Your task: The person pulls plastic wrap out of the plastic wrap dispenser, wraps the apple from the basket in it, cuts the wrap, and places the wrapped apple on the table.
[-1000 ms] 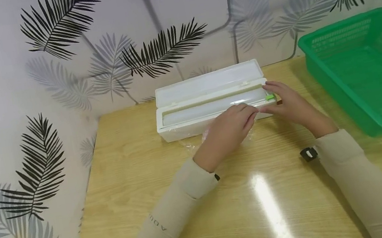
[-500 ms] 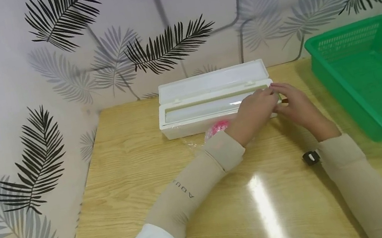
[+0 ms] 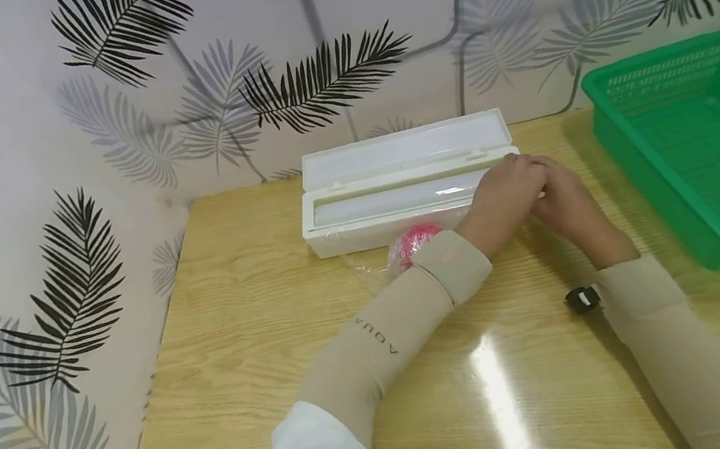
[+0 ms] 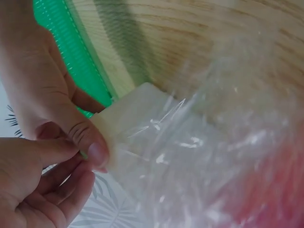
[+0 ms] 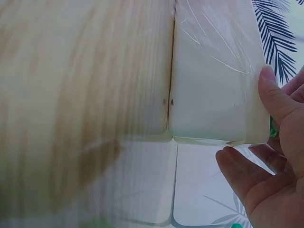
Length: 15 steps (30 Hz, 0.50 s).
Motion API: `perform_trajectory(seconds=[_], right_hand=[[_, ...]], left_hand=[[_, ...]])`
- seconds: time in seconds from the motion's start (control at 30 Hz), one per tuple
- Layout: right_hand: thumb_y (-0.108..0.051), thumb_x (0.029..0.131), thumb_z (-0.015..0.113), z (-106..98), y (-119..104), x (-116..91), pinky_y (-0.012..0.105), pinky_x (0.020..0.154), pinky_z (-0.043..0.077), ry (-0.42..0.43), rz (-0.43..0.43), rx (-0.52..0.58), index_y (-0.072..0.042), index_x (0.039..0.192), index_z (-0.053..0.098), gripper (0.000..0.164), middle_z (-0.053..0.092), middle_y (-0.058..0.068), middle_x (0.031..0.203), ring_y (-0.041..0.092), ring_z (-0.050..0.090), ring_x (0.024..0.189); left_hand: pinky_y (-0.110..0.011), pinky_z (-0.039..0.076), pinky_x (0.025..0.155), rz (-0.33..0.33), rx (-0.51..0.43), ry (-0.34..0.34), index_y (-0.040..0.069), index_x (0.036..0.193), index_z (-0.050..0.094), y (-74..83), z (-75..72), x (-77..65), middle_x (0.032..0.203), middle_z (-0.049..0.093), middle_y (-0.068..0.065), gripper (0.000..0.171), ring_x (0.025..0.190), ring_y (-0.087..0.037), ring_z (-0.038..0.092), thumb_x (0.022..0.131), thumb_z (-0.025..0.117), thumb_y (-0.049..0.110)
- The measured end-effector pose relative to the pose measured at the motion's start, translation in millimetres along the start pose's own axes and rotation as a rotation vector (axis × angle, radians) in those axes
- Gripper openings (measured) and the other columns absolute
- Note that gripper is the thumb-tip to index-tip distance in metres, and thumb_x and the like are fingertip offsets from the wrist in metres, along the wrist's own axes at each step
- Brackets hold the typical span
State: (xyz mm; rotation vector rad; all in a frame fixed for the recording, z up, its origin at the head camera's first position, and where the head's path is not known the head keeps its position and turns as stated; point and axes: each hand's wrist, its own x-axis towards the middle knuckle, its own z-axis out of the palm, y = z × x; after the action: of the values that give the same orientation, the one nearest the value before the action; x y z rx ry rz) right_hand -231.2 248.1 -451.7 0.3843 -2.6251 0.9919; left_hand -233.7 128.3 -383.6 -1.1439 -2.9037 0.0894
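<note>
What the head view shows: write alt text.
Left hand and right hand meet at the right end of an open white box holding a roll, on a wooden table. A pink thing and clear plastic lie in front; a green basket stands right.

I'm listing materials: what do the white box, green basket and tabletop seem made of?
White box: probably plastic, smooth, with rounded corners.
Green basket: likely moulded plastic, smooth rim, perforated sides.
Tabletop: wood or wood-look laminate, glossy; grain under reflected light.

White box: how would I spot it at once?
Find the wooden table; look along its back edge by the leaf-patterned wall. Left of the green basket lies the long white box, lid open; unlike the basket, it is narrow and holds a pale roll.
</note>
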Motion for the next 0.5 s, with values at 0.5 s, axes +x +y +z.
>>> perform_trajectory(seconds=[0.5], right_hand=[[-0.004, 0.076, 0.067, 0.9, 0.5, -2.6, 0.044, 0.079, 0.045, 0.023, 0.023, 0.027, 0.002, 0.113, 0.055, 0.04, 0.055, 0.019, 0.111, 0.034, 0.052, 0.1]], left_hand=[[-0.021, 0.046, 0.067, -0.084, -0.178, 0.018, 0.021, 0.099, 0.064, -7.9, 0.4, 3.2, 0.099, 0.06, 0.006, 0.025, 0.088, -0.009, 0.054, 0.086, 0.052, 0.003]])
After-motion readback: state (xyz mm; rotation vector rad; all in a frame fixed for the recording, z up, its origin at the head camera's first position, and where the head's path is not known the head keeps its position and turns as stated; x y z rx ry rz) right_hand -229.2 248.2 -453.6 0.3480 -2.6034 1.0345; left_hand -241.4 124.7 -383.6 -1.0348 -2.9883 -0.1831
